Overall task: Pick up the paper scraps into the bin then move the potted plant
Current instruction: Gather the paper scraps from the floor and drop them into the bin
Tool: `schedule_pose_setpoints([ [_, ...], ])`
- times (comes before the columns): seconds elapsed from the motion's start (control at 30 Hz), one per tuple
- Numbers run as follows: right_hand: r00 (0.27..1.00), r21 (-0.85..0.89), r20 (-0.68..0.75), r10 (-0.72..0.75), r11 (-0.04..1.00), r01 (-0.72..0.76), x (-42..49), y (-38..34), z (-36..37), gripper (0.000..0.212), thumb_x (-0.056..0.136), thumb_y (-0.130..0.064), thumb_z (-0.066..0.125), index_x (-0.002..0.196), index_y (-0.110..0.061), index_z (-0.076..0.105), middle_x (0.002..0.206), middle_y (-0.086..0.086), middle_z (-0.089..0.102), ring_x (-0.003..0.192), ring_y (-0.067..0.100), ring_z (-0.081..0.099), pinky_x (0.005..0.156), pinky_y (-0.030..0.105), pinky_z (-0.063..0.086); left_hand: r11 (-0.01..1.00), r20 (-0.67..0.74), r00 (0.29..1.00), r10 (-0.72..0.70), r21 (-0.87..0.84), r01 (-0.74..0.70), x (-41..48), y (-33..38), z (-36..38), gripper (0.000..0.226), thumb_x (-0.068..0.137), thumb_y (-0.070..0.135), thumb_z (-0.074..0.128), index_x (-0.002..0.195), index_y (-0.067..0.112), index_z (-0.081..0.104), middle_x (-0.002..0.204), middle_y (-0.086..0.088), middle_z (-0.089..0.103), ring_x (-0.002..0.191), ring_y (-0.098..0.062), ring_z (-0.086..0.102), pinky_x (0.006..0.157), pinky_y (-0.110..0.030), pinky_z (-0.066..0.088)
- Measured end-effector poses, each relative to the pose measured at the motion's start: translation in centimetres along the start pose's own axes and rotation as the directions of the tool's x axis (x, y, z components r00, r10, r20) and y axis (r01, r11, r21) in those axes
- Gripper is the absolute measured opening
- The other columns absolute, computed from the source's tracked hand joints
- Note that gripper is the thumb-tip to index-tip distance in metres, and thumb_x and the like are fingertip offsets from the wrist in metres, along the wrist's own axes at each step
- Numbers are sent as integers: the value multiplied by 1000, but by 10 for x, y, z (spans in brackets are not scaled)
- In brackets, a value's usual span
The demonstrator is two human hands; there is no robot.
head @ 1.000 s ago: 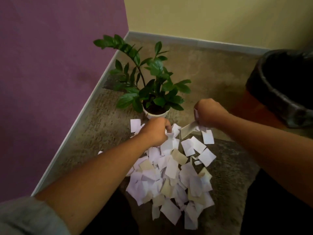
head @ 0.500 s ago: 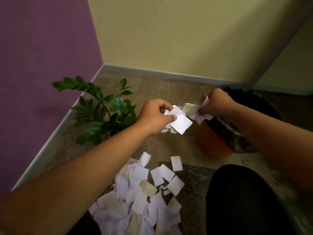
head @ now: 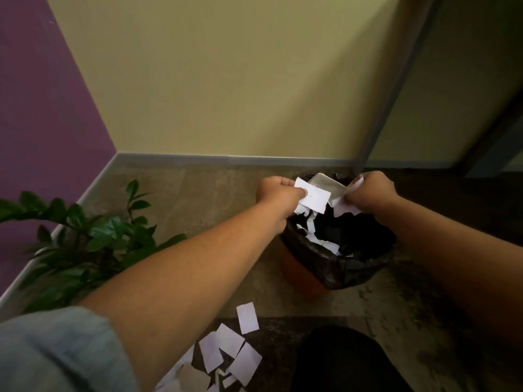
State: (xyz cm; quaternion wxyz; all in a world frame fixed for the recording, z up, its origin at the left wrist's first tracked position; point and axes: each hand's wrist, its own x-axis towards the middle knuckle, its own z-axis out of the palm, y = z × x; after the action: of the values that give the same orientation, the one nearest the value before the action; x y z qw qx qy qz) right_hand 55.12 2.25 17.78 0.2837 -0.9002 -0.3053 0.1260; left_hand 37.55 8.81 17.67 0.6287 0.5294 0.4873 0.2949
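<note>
You were in a corner where a purple wall (head: 42, 108) at 10 o'clock met a yellow wall (head: 226, 80) at 12, over a speckled brown floor (head: 226, 182). Your left hand (head: 278, 193) and right hand (head: 370, 193) were both curled, each pinching a bunch of paper scraps (head: 314, 198) above the black-lined bin (head: 339, 268) at 1 o'clock. Loose scraps (head: 229, 352) lay on the floor at 6 o'clock, and the potted plant (head: 85, 239) stood at 9.

Bare forearms, a rolled pale grey-blue sleeve (head: 53, 346) on the left arm, dark trousers (head: 342, 360).
</note>
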Motion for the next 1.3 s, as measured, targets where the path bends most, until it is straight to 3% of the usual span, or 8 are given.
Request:
schedule_pose_setpoints([
  [0.23,968,342,178,175,912,-228,-5,23,11,36,83,-26,76,108,-4,64,110,20,65,86,31,68,60,37,60,994,143,985,-93,-38,99,2,-15,26,17,94,35,58,88,20,59,106,-8,68,96,-23,65,85,-41,57],
  [0.4,918,475,358,171,813,-336,-20,17,6,66,85,-56,63,133,-14,49,129,17,54,115,37,54,70,44,57,990,324,940,-110,119,75,-4,-17,22,75,87,72,36,140,20,46,149,-6,42,135,-25,41,111,-46,34],
  [0.7,894,577,436,101,731,-364,-26,3,11,74,94,-58,47,144,-3,41,149,17,42,135,34,44,96,45,50,997,297,955,-7,79,-18,-15,-26,-17,73,92,69,20,139,18,45,154,-7,35,142,-23,33,112,-47,30],
  [0.83,866,494,500,-2,822,-283,-42,-26,29,54,96,-43,54,128,1,55,124,21,63,107,30,65,88,37,54,977,292,955,46,186,-104,-13,-37,-58,73,93,67,19,139,17,47,149,-5,44,139,-21,38,111,-46,33],
  [1.03,658,53,742,-130,989,135,-98,-81,104,8,90,-6,62,92,-2,68,86,15,73,77,24,71,76,37,60,756,281,918,280,525,-391,-11,-69,-166,53,96,58,35,120,19,61,111,-1,66,108,-19,60,94,-34,46],
  [1.1,521,-116,850,-83,934,338,-121,-92,144,8,90,-6,60,90,-5,68,78,9,73,68,20,69,63,30,57,636,326,876,355,603,-482,-19,-81,-203,52,94,57,42,130,22,54,107,5,65,100,-13,62,86,-32,51],
  [1.17,398,-204,917,-26,827,524,-144,-97,190,16,89,-8,60,100,0,68,84,15,71,70,24,64,60,30,54,392,407,803,435,718,-576,-29,-94,-240,53,93,57,45,136,25,47,102,9,68,86,-4,61,73,-29,53],
  [1.3,353,-226,932,-86,623,749,-195,-94,275,40,85,-21,68,121,-4,64,110,15,65,92,31,67,78,39,56,58,564,677,473,747,-662,-54,-124,-301,57,93,60,39,137,25,46,104,11,70,87,-8,64,61,-25,46],
])
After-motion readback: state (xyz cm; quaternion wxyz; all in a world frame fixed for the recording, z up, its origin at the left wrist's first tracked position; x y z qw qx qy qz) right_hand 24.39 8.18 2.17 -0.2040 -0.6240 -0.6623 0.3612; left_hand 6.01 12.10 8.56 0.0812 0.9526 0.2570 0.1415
